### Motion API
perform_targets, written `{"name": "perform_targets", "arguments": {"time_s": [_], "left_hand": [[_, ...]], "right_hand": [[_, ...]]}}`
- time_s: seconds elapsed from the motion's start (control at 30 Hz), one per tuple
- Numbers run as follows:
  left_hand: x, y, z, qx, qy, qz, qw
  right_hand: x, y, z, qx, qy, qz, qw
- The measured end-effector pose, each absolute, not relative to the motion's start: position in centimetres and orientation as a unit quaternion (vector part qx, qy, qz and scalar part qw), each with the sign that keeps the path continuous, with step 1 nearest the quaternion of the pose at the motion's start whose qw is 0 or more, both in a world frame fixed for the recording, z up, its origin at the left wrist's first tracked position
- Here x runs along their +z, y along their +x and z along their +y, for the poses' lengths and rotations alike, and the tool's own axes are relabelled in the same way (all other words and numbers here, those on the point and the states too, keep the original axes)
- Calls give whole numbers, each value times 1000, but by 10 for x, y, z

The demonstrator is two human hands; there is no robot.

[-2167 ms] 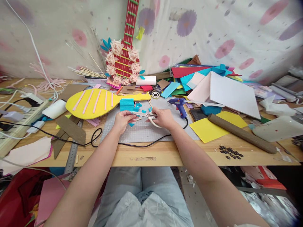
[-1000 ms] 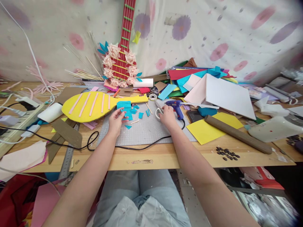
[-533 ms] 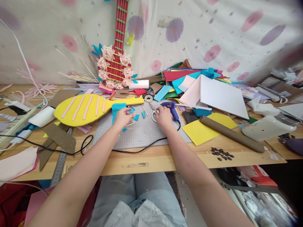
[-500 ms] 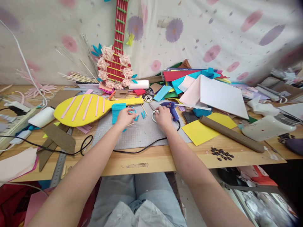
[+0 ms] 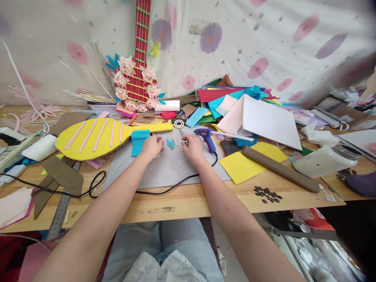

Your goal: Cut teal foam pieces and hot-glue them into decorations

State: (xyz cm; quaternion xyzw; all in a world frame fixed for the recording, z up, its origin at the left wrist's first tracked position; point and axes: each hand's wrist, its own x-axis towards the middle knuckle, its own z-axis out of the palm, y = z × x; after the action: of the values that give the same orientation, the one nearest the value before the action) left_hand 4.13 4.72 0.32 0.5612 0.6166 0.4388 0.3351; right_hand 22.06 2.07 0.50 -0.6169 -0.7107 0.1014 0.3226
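Small teal foam strips (image 5: 170, 143) lie cut on the grey cutting mat (image 5: 164, 168); gluing seems left.
Left hand (image 5: 151, 145) rests loosely beside them; right hand (image 5: 192, 146) covers scissors, grip unclear, near blue glue gun (image 5: 205, 136).

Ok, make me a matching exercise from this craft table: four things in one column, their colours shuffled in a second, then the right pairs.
Things:
1. glue gun
2. racket-shaped cutout
3. cardboard tube
4. guitar model

Colours:
A. brown
B. red
C. blue
D. yellow with pink strips

Pairs: 1-C, 2-D, 3-A, 4-B
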Motion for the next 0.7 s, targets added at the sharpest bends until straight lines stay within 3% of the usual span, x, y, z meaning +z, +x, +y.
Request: {"name": "perform_targets", "arguments": {"time_s": [0.17, 0.3, 0.57, 0.7], "left_hand": [[-2, 23, 15, 449, 579, 658, 173], [2, 9, 7, 465, 526, 703, 118], [4, -5, 15, 514, 503, 692, 62], [1, -15, 18, 524, 496, 691, 20]], "right_hand": [[10, 214, 35, 115, -514, -813, 248], [8, 213, 48, 112, -476, -850, 194], [-4, 218, 42, 89, -467, -832, 286], [1, 212, 33, 69, -535, -794, 281]]}}
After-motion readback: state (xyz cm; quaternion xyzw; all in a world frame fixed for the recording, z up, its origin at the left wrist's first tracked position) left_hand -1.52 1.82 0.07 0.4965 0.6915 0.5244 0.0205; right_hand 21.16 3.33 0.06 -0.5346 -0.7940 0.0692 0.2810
